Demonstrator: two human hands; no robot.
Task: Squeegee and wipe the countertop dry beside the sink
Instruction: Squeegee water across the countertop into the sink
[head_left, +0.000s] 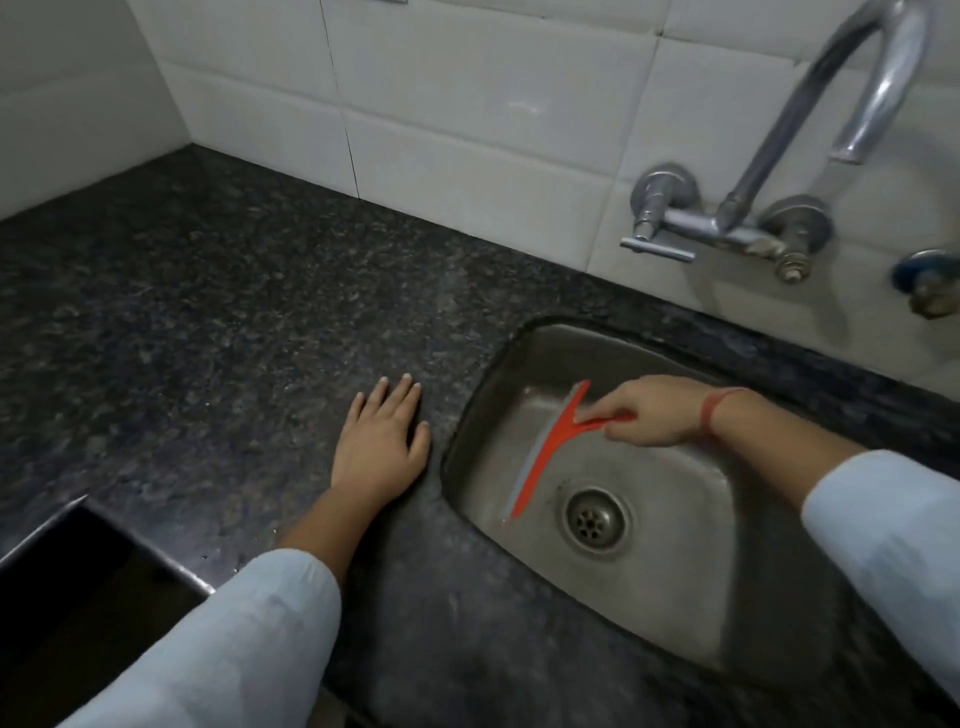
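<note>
Squeegee (543, 452), gripped by its handle in my right hand (644, 415), is hanging over the sink (691, 587); my left hand (382, 447) is resting flat, fingers straight, on the countertop (218, 332). Likely between strokes; next, I am carrying the blade back onto the stone.

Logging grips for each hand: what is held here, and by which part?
The right hand grips the red squeegee by its handle, over the sink. The left hand holds nothing.

Dark speckled granite countertop (208, 312), oval stainless steel sink (665, 561) sunk into its right side, left hand (382, 447) flat on it, surface perhaps damp
</note>
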